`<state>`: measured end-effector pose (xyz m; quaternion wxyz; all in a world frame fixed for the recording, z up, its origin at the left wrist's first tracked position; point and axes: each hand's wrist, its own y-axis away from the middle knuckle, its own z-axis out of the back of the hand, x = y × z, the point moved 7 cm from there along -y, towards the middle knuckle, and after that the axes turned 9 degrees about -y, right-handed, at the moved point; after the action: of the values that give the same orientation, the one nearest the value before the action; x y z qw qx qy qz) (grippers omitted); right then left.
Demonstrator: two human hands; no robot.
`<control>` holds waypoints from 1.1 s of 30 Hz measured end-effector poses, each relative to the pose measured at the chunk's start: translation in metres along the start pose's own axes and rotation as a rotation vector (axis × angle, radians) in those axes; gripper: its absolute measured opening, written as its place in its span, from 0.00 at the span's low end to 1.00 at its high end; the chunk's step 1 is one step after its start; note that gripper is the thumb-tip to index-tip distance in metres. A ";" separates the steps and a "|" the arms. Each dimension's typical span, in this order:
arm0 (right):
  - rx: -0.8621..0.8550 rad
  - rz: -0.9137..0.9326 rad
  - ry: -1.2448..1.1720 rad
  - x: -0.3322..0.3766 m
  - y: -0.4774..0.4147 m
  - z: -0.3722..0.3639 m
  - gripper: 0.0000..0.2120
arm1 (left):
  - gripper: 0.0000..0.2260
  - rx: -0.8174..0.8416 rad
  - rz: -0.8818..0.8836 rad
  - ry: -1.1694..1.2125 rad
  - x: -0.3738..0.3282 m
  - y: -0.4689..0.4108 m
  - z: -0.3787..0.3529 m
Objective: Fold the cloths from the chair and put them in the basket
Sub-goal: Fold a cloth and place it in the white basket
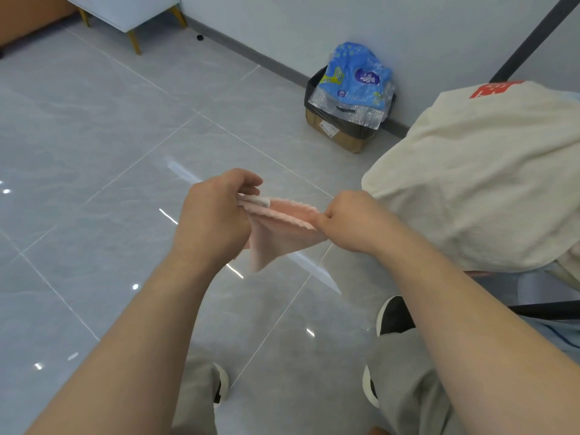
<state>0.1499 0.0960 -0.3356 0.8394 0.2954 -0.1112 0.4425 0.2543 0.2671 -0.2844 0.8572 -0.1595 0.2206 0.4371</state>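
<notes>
glossy grey tiled floor [94, 152] under my left grip [216, 215] and right grip [354, 219] | large cream fabric with red print [486, 183] heaped just right of the right grip | small pink textured cloth [279, 233] held between both grips, each pinching one end tight, a corner hanging down

A small cloth [282, 233] hangs between both hands above the floor [94, 152], a draped chair [486, 183] to its right
</notes>
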 end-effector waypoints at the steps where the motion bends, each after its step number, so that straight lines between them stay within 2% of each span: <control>1: -0.045 -0.003 0.032 0.000 0.001 0.004 0.25 | 0.25 -0.004 0.012 0.015 0.001 -0.001 0.000; 5: -0.109 -0.022 0.097 -0.001 0.001 0.009 0.22 | 0.25 0.010 0.058 0.104 0.003 -0.002 -0.003; 9: -0.109 -0.107 -0.006 -0.008 -0.005 0.007 0.09 | 0.22 0.027 0.026 0.087 0.000 -0.002 -0.004; 11: -0.106 -0.171 -0.083 -0.015 -0.006 0.008 0.03 | 0.16 0.052 0.004 0.071 -0.001 -0.002 -0.005; 15: -0.158 -0.246 -0.173 -0.026 -0.002 0.017 0.07 | 0.11 0.087 0.003 0.056 -0.001 0.000 -0.008; 17: -0.178 -0.269 -0.339 -0.029 0.000 0.022 0.09 | 0.06 0.098 0.028 0.058 0.000 0.000 -0.008; 19: -0.178 -0.291 -0.642 -0.028 0.002 0.023 0.13 | 0.02 0.105 0.060 0.069 0.002 0.000 -0.009; 22: -0.166 -0.266 -0.949 -0.020 0.005 0.024 0.18 | 0.05 0.120 0.114 0.096 0.005 -0.001 -0.010; 24: -0.168 -0.228 -0.930 -0.017 0.004 0.025 0.19 | 0.05 0.129 0.137 0.103 0.007 -0.001 -0.011; 27: -0.180 -0.142 -0.739 -0.014 0.001 0.031 0.14 | 0.05 0.108 0.148 0.070 0.009 -0.002 -0.008; 29: -0.045 -0.059 -0.707 -0.008 0.003 0.027 0.08 | 0.06 0.097 0.165 0.072 0.012 -0.002 -0.007; 31: 0.087 0.041 -0.569 0.002 0.008 0.022 0.17 | 0.08 0.094 0.187 0.089 0.016 -0.003 -0.006; 33: 0.067 0.124 -0.398 0.009 0.009 0.021 0.19 | 0.09 0.094 0.198 0.100 0.018 -0.003 -0.006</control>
<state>0.1491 0.0934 -0.3114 0.7618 0.3973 -0.2777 0.4297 0.2646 0.2749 -0.2989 0.8044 -0.1182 0.2981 0.5001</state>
